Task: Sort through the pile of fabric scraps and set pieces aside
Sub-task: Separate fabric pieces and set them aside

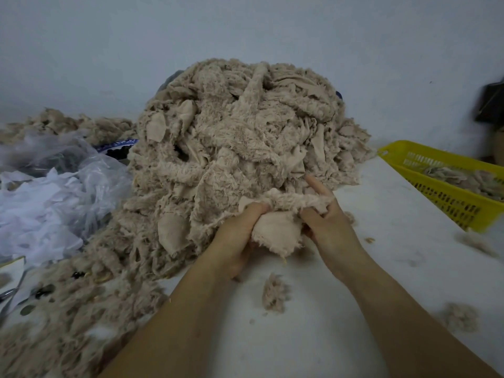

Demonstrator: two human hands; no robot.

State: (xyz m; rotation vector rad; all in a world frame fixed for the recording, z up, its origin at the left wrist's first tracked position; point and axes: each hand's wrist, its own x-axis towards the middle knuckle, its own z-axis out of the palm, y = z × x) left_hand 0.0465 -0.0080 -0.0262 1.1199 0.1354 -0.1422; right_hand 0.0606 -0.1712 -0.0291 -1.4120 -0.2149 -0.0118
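Left hand (240, 233) and right hand (330, 222) each keep a grip clamped on one beige scrap (275, 230) at centre, against the near edge of the pile (240, 126). Open white surface (313, 336) spreads lower right toward the yellow basket (447, 203).

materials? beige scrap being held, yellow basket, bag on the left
held scrap: looks like plush faux-fur fabric, with shaggy beige pile on one side and a smooth, finely ribbed backing on the other. Can't tell the fibre.
yellow basket: probably moulded plastic, given the uniform colour and slotted walls.
bag: thin plastic film, crinkled and see-through.
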